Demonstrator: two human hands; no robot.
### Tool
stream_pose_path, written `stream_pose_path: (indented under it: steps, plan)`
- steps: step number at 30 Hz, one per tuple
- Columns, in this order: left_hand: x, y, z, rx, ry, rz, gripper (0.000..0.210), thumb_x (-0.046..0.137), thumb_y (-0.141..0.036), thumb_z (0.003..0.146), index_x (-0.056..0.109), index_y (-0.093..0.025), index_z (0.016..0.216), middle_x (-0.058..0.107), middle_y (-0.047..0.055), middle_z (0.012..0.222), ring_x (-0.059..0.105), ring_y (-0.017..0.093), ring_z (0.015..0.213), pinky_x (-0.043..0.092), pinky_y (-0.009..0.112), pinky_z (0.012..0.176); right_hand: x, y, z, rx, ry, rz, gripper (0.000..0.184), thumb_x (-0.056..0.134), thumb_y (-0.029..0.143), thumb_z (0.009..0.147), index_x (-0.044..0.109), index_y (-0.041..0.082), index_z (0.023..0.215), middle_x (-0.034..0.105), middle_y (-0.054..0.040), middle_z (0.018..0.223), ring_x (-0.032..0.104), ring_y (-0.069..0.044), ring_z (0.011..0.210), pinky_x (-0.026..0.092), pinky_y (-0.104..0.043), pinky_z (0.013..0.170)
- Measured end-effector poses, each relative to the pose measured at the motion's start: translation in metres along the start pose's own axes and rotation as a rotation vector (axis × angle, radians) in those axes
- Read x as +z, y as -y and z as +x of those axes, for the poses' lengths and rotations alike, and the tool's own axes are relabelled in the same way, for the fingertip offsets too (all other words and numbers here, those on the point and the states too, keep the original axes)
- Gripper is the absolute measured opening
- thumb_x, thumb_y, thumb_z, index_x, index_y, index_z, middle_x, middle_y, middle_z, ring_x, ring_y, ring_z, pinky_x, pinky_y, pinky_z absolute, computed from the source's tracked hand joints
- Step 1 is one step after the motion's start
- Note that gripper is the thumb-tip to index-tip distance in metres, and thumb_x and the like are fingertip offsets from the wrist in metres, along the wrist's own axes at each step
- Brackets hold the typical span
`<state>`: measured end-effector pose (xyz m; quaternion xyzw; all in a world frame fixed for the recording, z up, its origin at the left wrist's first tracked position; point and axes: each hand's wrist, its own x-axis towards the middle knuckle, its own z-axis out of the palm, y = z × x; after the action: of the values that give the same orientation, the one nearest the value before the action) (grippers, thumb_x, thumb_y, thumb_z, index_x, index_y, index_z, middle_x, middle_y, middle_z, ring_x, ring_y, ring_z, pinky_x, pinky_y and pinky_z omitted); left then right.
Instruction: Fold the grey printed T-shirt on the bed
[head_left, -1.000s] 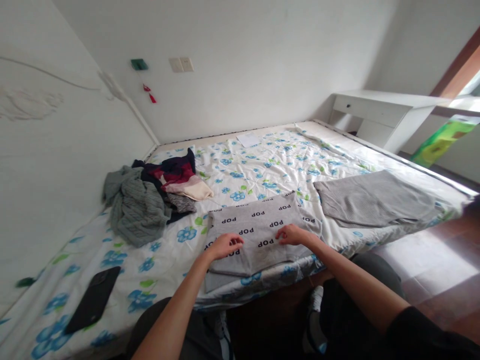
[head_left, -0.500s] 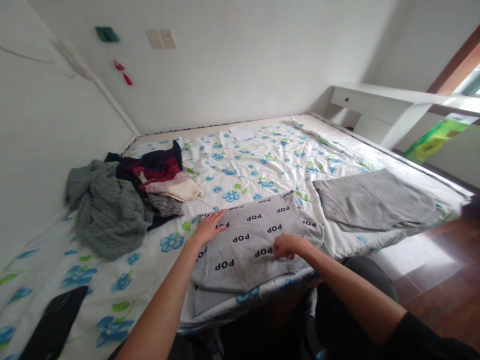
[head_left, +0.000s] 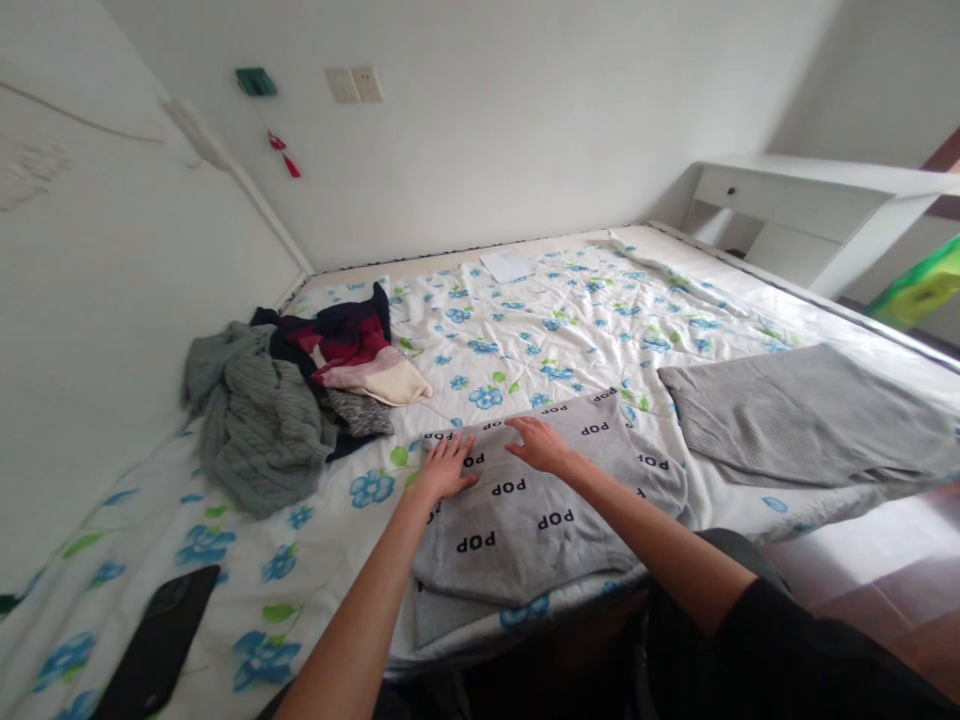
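Observation:
A grey garment printed with "POP" [head_left: 525,520] lies spread near the bed's front edge. On its left part rests my left hand [head_left: 448,467], fingers spread and flat on the cloth. My right hand [head_left: 538,443] is over the upper middle of the same garment, its fingers stretched toward the far edge and holding nothing I can see. To the right lies a folded grey ribbed garment [head_left: 802,415], apart from both hands. Left of them sits a heap with a grey-green cable-knit sweater [head_left: 262,430] and a dark red, navy and cream knit garment [head_left: 352,350].
A floral sheet [head_left: 442,330] covers the bed. A black phone [head_left: 161,640] lies at the front left, and a sheet of paper [head_left: 506,265] near the back wall. Beyond the bed's right side stands a white desk [head_left: 795,205] with a drawer.
My right hand has moved away from me, from the garment's lower right to its upper middle, and its fingers have straightened. My left hand stays on the left part. The view has shifted left.

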<state>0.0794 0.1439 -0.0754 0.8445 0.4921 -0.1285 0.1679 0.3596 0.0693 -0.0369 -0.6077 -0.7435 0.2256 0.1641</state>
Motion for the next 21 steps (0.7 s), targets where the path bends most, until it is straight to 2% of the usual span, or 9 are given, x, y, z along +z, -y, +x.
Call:
stream_pose_path:
  steps: [2,5,7,9,13,18,21]
  plan:
    - [0.002,0.004,0.002,-0.001,-0.009,0.005,0.107,0.074,-0.059,0.095,0.031,-0.023,0.186,0.02,0.021,0.193,0.024,0.047,0.179,0.029,0.064,0.14,0.016,0.013,0.023,-0.046,-0.01,-0.024,0.062,0.063,0.043,0.116,0.054,0.022,0.174,0.058,-0.0179,0.174,0.052,-0.035,0.163,0.042,-0.052,0.134]
    - [0.003,0.009,0.004,-0.016,-0.022,0.022,0.112,0.078,-0.062,0.091,0.034,-0.016,0.183,0.023,0.024,0.192,0.025,0.044,0.179,0.029,0.056,0.141,0.04,0.027,0.044,-0.057,0.062,-0.078,0.062,0.054,0.051,0.119,0.054,0.022,0.174,0.049,-0.0173,0.182,0.043,-0.039,0.169,0.034,-0.059,0.138]
    - [0.003,0.011,0.005,-0.029,-0.028,0.023,0.115,0.08,-0.066,0.088,0.038,-0.014,0.181,0.026,0.026,0.191,0.026,0.043,0.179,0.029,0.052,0.142,0.049,0.025,0.049,-0.076,0.118,-0.096,0.064,0.051,0.055,0.12,0.055,0.023,0.174,0.049,-0.016,0.182,0.042,-0.039,0.17,0.03,-0.06,0.14]
    - [0.003,0.012,0.006,-0.036,-0.029,0.021,0.116,0.081,-0.068,0.087,0.039,-0.013,0.18,0.026,0.027,0.191,0.027,0.044,0.178,0.029,0.052,0.142,0.047,0.008,0.046,-0.108,0.149,-0.109,0.063,0.049,0.057,0.12,0.055,0.027,0.176,0.049,-0.013,0.183,0.043,-0.037,0.17,0.029,-0.059,0.141]
    - [0.001,0.013,0.007,-0.031,-0.007,0.027,0.118,0.079,-0.068,0.088,0.037,-0.009,0.18,0.023,0.029,0.19,0.026,0.044,0.178,0.027,0.052,0.142,0.015,-0.064,0.026,-0.04,0.176,-0.151,0.06,0.046,0.059,0.121,0.056,0.036,0.176,0.045,-0.0086,0.186,0.041,-0.035,0.172,0.026,-0.058,0.142]
    - [0.0,0.015,0.008,-0.033,-0.004,0.006,0.12,0.078,-0.069,0.087,0.035,-0.008,0.181,0.022,0.029,0.19,0.025,0.043,0.179,0.027,0.051,0.143,-0.038,-0.175,-0.023,0.204,0.132,-0.183,0.064,0.045,0.059,0.12,0.048,0.038,0.18,0.038,-0.008,0.19,0.03,-0.035,0.177,0.02,-0.063,0.144]
    - [0.002,0.017,0.01,-0.038,-0.004,-0.017,0.122,0.079,-0.069,0.085,0.034,-0.008,0.181,0.022,0.029,0.19,0.024,0.042,0.179,0.027,0.049,0.143,-0.054,-0.217,-0.045,0.388,0.068,-0.171,0.061,0.042,0.058,0.121,0.051,0.04,0.178,0.036,-0.0067,0.191,0.028,-0.041,0.177,0.025,-0.075,0.138]
